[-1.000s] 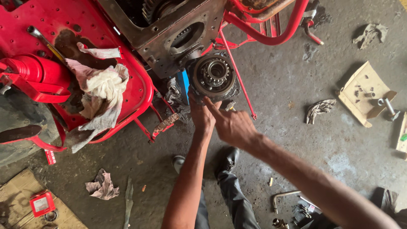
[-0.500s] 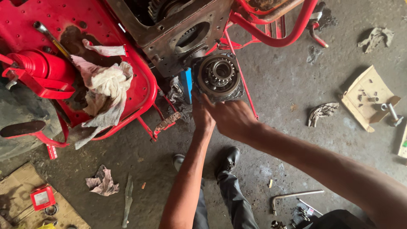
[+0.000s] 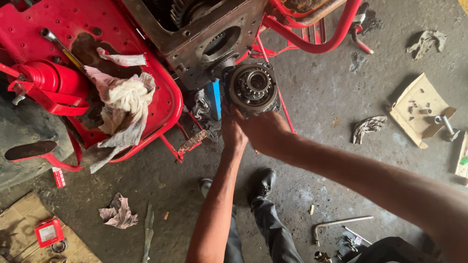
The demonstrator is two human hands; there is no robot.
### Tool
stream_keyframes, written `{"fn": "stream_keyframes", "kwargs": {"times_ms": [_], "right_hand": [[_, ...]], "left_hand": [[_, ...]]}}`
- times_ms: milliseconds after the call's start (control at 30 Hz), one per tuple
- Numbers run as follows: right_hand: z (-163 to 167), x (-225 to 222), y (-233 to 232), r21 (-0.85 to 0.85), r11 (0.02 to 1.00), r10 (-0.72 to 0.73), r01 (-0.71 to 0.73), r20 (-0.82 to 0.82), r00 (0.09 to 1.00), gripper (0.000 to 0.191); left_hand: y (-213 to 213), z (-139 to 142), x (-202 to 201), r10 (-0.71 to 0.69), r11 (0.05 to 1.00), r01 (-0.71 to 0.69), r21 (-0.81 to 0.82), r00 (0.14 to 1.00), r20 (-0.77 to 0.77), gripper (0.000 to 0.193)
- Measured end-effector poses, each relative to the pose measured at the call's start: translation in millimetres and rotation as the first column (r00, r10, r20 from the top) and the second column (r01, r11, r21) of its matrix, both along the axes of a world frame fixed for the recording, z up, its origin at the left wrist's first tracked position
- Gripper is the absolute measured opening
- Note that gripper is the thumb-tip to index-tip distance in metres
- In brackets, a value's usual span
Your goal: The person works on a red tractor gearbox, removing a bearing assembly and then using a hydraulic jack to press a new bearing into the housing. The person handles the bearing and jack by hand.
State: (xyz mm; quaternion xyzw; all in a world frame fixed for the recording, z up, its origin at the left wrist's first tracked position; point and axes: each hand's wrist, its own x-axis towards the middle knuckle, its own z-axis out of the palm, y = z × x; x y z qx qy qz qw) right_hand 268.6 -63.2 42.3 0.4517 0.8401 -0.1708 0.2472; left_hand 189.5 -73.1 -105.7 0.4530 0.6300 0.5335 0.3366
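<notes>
Gripping the underside of a round gear assembly (image 3: 253,87), the right hand (image 3: 263,130) has its fingers curled onto the lower rim. Left hand (image 3: 231,131) presses up beside it, fingers on the left edge of the same part; both hands clamped on it, touching each other. Assembly sits just below the grey gearbox housing (image 3: 204,34), against its lower corner, open face with toothed centre turned toward the camera. A blue piece (image 3: 213,100) stands just left of it.

Housing rests in a red tubular frame (image 3: 317,44). Left of that, a red perforated tray (image 3: 39,24) carries dirty white rags (image 3: 124,100), a spanner (image 3: 61,46) and a red cylinder (image 3: 46,78).

Below the hands: the person's dark trousers and black shoes (image 3: 263,181) on the stained concrete floor (image 3: 317,122).

Floor scatter: crumpled rag (image 3: 117,212) lower left, another rag (image 3: 368,126) right of the hands, a third (image 3: 426,41) upper right. Cardboard piece (image 3: 414,114) at right holds small bolts. Bent metal bar (image 3: 339,224) lies lower right. Small red box (image 3: 48,233) on cardboard, lower left corner.
</notes>
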Motion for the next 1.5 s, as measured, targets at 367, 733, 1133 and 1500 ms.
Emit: {"fn": "stream_keyframes", "kwargs": {"times_ms": [367,733,1133,1500], "right_hand": [[-6,62,-16,0.185,0.938,0.288,-0.293,0.051,0.956,0.086],[-12,58,-8,0.153,0.919,0.353,-0.362,0.085,0.932,0.083],[-14,27,-16,0.178,0.965,0.223,-0.191,-0.179,0.958,0.091],[-16,14,-33,0.062,0.998,0.027,-0.018,-0.151,0.988,0.092]], "left_hand": [[-5,3,-2,-0.16,0.987,0.061,0.148,0.323,0.933,0.054],[-4,3,-12,-0.06,0.978,0.124,0.17,0.939,-0.339,0.073],[-9,-4,-6,-0.238,0.97,0.222,0.101,0.949,0.207,0.054],[-7,5,0,0.024,0.995,0.073,-0.074,0.531,0.847,0.073]]}}
